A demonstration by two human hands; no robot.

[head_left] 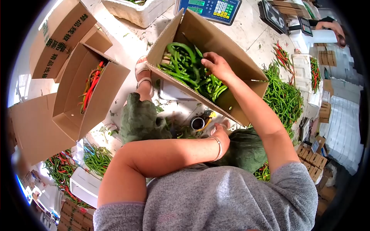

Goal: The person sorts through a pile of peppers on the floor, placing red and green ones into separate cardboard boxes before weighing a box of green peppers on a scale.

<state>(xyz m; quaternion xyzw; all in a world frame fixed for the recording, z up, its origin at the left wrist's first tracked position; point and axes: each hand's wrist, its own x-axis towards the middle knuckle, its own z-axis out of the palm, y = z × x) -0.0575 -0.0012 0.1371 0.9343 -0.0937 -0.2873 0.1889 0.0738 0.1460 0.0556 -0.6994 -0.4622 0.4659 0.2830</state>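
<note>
1. Head view: green peppers (179, 57) lie loose in the open carton (227, 36), upper middle of the frame; they look light, smooth, slightly slippery, liable to snap if bent hard.
2. Cradle a few gently round their middles, clear of the thin tips.
3. Your right hand (219, 67) is at them, fingers curled; whether it grips one, I cannot tell.
4. Your left hand (222, 139) is near centre, beside your trousers (243, 152); its grasp is unclear.
5. Beyond, a scale (208, 15) sits at top.

2 open ctns (227, 40) (103, 90) w/ peppers (185, 57) – 1 green, 1 mostly red – + 1 blue scale (207, 14), 2 sandals (142, 66) (227, 123).
</note>
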